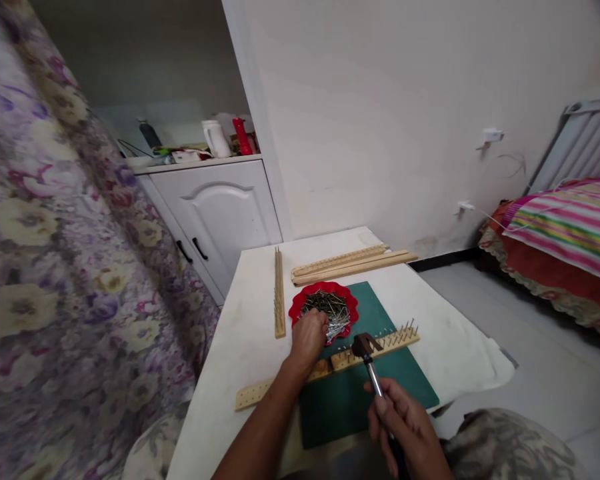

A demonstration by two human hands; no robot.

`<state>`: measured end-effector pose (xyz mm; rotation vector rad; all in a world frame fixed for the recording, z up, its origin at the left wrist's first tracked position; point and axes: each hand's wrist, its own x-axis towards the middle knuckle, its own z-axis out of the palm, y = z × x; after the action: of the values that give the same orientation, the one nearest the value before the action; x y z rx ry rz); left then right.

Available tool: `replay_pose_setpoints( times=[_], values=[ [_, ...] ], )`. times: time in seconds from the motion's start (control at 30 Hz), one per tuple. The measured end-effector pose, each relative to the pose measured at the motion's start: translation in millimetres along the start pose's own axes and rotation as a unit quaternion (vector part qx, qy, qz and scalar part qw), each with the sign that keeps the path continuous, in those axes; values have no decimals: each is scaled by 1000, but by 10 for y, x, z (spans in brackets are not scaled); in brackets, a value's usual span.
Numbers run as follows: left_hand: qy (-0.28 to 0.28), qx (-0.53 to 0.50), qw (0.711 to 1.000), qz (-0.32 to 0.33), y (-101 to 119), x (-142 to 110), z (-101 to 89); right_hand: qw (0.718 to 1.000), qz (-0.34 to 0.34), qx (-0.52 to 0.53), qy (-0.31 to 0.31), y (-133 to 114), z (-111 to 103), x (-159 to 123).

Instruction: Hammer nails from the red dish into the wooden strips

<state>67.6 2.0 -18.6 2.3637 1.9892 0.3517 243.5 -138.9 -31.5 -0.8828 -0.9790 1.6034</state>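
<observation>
My left hand (310, 335) reaches over the near left side of a red scalloped bowl (295, 310) full of loose nails (334, 308). Its fingers are closed and point down among the nails; whatever they pinch is hidden. In my right hand (403, 420) a claw hammer (373, 373) is gripped by its handle, head up. Behind the hammer head, a wooden strip (253, 396) crosses the green mat (365, 407) at a slant. Nails stand upright along its right part, while small holes dot its left end. My left forearm covers part of the strip.
Another strip with upright nails (279, 293) lies at the table's left. More wooden strips (353, 265) lie at the back of the white-covered table (220, 373). A floral curtain (80, 267) hangs left, a cabinet (220, 220) stands behind, and a bed (565, 240) is at right.
</observation>
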Motion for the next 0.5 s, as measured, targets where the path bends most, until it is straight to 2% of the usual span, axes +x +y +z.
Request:
replay_pose_setpoints(
  times=[0.2,0.33,0.43,0.5],
  values=[
    [-15,32,999,10,22,-47,-78,1000,7,-6,-2,-30,-8,1],
    [5,40,999,16,12,-163,-198,1000,5,0,2,-49,5,-8],
    [38,-2,999,9,12,-347,-288,1000,-3,-9,14,-66,14,-20],
    [54,-77,995,8,51,-528,-323,999,-11,-30,29,-81,17,-23]
  ],
)
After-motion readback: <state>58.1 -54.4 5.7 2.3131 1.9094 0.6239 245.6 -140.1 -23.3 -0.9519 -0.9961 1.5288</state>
